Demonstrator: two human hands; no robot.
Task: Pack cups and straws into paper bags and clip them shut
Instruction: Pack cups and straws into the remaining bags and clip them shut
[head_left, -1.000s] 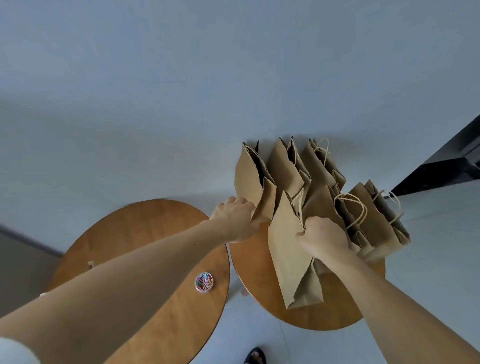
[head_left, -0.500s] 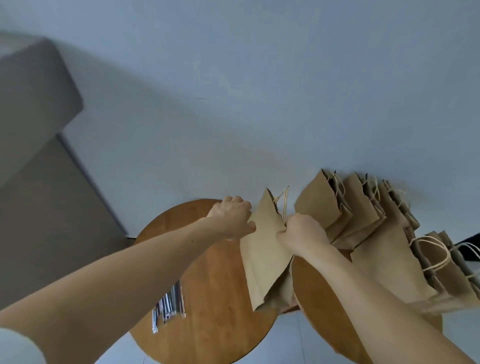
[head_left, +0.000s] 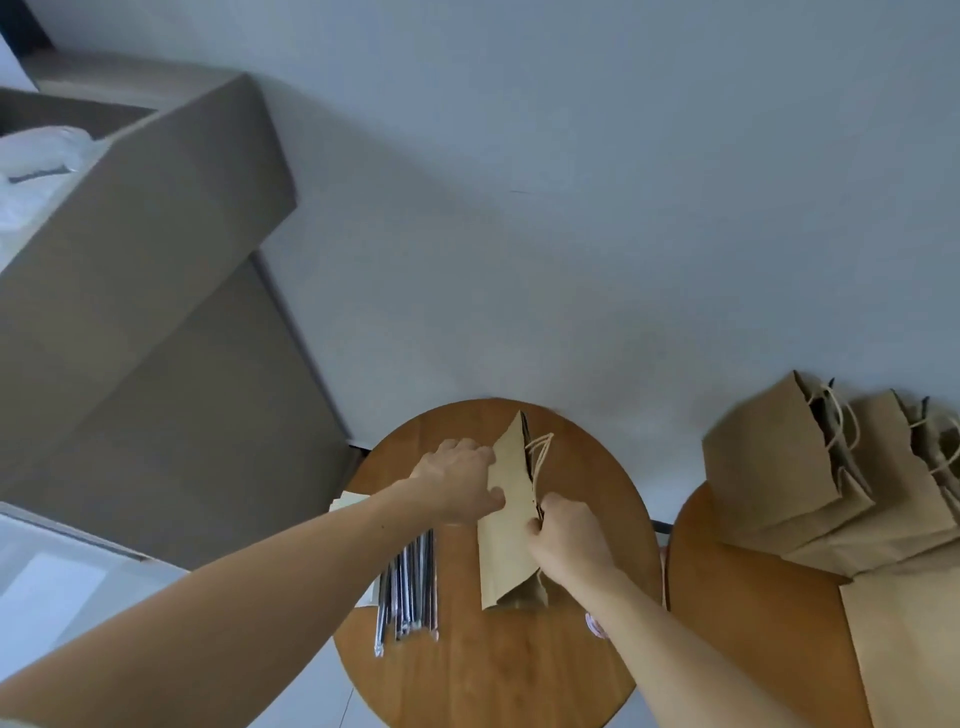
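A brown paper bag (head_left: 506, 540) with twine handles stands upright on the left round wooden table (head_left: 493, 670). My left hand (head_left: 460, 483) grips its left top edge, thumb on the near face. My right hand (head_left: 563, 535) pinches the right top edge by the opening. A bundle of wrapped straws (head_left: 410, 587) lies on the same table, just left of the bag and under my left forearm. I see no cups.
Several more paper bags (head_left: 789, 467) stand and lean on the right round table (head_left: 753, 613). A small clip container (head_left: 596, 623) peeks out under my right forearm. A grey sofa (head_left: 135, 322) fills the left side. A light wall lies behind.
Both hands have carried the bag leftward from the right table onto the left table and set it upright. The view has swung left, bringing the straws and sofa into sight.
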